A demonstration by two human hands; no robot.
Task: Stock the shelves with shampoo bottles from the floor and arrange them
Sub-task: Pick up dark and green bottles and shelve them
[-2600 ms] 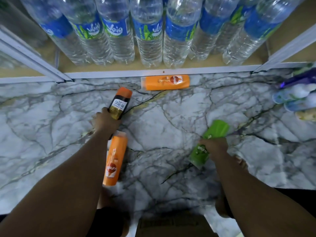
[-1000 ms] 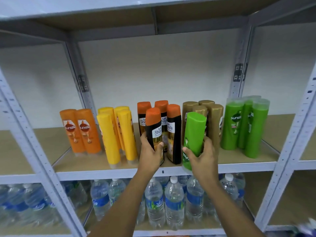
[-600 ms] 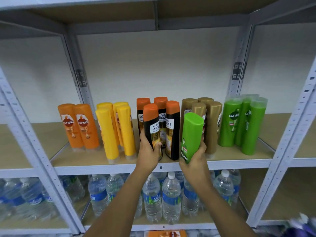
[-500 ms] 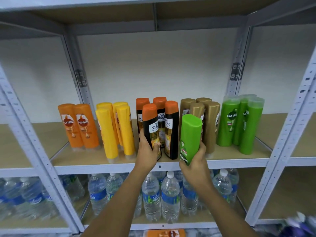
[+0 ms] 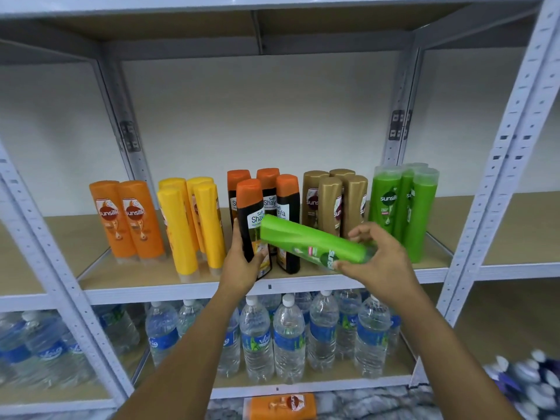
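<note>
Where the shelf [image 5: 151,280] runs forward to its white front edge, bare board shows ahead of the bottle groups and at both ends: left of the orange bottles [image 5: 127,219] and right of the green bottles [image 5: 403,207]. Between these stand yellow bottles [image 5: 194,225], black bottles with orange caps [image 5: 272,192] and gold bottles [image 5: 333,198], the groups just beside one another. Grey uprights [image 5: 497,177] frame the bay.

Left hand [image 5: 245,262]: forearm reaching up, grip clamped round the lower body of an upright black bottle [image 5: 251,219], its base at the shelf's front edge; contact with the board cannot be told.

Right hand [image 5: 375,262]: grip clamped on the base end of a green shampoo bottle [image 5: 309,241], held nearly level in front of the black and gold groups, cap end toward the left.

Water bottles [image 5: 288,334] fill the shelf below. One orange bottle [image 5: 281,406] lies on the marbled floor [image 5: 363,404].
</note>
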